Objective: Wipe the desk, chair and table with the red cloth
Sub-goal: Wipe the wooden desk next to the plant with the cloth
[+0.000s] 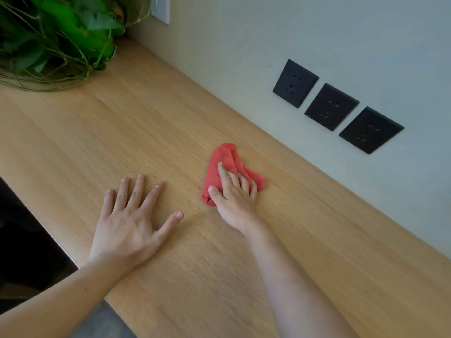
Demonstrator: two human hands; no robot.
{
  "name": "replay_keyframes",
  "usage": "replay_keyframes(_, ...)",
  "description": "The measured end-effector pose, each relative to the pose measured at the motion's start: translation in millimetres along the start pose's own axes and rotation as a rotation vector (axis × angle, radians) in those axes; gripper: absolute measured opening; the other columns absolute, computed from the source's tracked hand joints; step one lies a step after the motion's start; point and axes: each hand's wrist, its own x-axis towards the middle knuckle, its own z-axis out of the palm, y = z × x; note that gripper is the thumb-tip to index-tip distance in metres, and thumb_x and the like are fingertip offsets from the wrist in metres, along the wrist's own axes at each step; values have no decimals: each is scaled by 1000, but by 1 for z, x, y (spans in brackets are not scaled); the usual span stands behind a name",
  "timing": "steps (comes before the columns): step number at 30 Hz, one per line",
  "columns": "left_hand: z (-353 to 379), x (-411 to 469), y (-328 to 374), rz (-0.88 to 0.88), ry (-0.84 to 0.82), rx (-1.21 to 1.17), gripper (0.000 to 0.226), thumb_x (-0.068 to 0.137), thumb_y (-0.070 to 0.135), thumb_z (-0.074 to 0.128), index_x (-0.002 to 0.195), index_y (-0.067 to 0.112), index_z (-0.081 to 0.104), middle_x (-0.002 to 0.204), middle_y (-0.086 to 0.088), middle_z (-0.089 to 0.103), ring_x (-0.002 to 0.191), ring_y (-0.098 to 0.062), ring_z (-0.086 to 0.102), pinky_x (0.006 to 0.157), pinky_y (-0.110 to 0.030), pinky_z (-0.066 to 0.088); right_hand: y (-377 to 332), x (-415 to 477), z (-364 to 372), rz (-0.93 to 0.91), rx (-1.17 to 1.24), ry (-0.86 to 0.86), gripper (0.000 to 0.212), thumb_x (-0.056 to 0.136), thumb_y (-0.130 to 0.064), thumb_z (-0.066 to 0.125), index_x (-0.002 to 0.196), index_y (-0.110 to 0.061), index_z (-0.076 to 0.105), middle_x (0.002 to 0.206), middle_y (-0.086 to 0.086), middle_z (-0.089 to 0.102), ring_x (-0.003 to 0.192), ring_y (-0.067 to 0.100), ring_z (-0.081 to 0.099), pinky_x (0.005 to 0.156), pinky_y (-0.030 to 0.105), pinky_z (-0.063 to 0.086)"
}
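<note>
The desk [151, 132] is judged to be mid-wipe; no chair or table is shown, so both are taken as outstanding. The left hand [131, 220] is laid flat and empty. The red cloth [227, 162], bunched near the wall, is pressed down under the right hand [234, 193].

- A pale wall [292, 32] carries 3 black sockets [331, 106] in a row.
- A leafy green plant [56, 37] stands in the corner beneath a white plate [161, 8].
</note>
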Motion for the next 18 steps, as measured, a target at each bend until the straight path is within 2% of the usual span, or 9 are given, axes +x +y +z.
replay_keyframes(3,0,0,0,4,7,-11,91,83,88,5,157,37,22,168,-3,14,156,-26,1,125,-47,2,5,-4,-4,-115,-7,-44,61,98,-51,35,155,-41,16,155,-19,24,147,12,9,121,50,-11)
replay_keyframes(7,1,1,-1,-1,6,-12,91,83,88,4,157,39,21,168,-2,14,156,-25,1,125,-45,0,9,-13,-3,-239,20,-23,53,95,-52,41,147,-45,35,146,-27,33,143,3,17,122,45,-9)
replay_keyframes(10,1,2,-2,-2,11,-1,92,82,88,0,157,39,21,168,-1,14,156,-25,2,125,-44,1,11,-22,0,-308,-15,-21,52,92,-54,38,143,-46,40,144,-28,34,140,1,19,121,40,-9)
replay_keyframes(14,0,1,-1,-3,21,-22,91,82,85,-6,157,40,21,169,-1,13,156,-24,0,125,-45,1,14,-28,3,-370,-72,12,49,92,-60,34,138,-48,42,140,-27,34,137,2,21,119,39,-2)
replay_keyframes(18,-2,1,0,-2,20,-38,90,83,83,-6,157,40,20,169,0,11,156,-22,-2,125,-45,0,12,-35,7,-396,-124,60,60,84,-77,36,136,-48,42,141,-22,36,137,9,26,118,43,4)
